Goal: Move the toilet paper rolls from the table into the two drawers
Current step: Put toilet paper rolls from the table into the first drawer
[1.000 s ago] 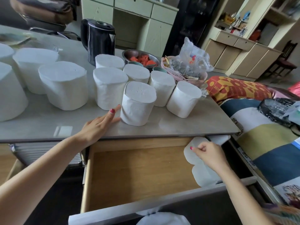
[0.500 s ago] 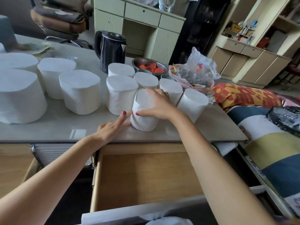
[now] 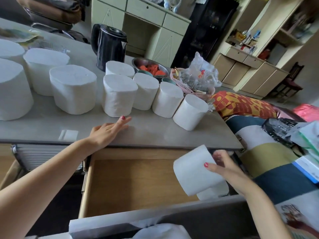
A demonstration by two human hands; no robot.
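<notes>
Clasped in my right grip [image 3: 222,167] is one toilet paper roll [image 3: 195,171], thumb across its curved side and fingers behind its far end, held over the right end of the open drawer [image 3: 138,183]. It feels to me like a light, soft thing that would dent if squeezed, so I judge a broad hold round the wrap safer than a pinch at the flat ends. Its long axis lies tilted, one flat end up toward the bench [image 3: 155,133] edge, the other down toward me, right above another roll [image 3: 214,191] already lying in the drawer. My left grip [image 3: 108,131] is released, fingers flat on the bench near the standing rolls [image 3: 119,95]. Behind them are a black kettle [image 3: 108,45] and a bowl [image 3: 150,67].
</notes>
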